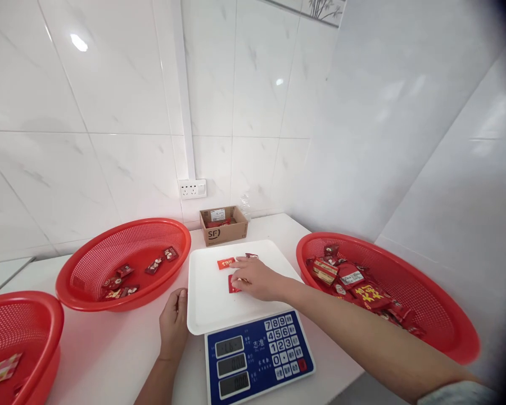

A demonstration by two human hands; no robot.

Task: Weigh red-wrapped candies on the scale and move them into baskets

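A blue electronic scale (257, 354) with a white weighing tray (211, 304) stands on the white counter in front of me. My right hand (255, 278) lies on the tray, fingers pinched on a small red packet (233, 286). Another red packet (225, 262) and a dark one (252, 256) lie on the tray behind it. My left hand (174, 323) rests on the counter, fingers curled against the tray's left edge, holding nothing.
A red mesh basket (438, 326) full of red packets sits to the right. A second red basket (93, 264) with several packets is at the left, a third (42, 326) at the far left. A small cardboard box (223, 225) stands by the tiled wall.
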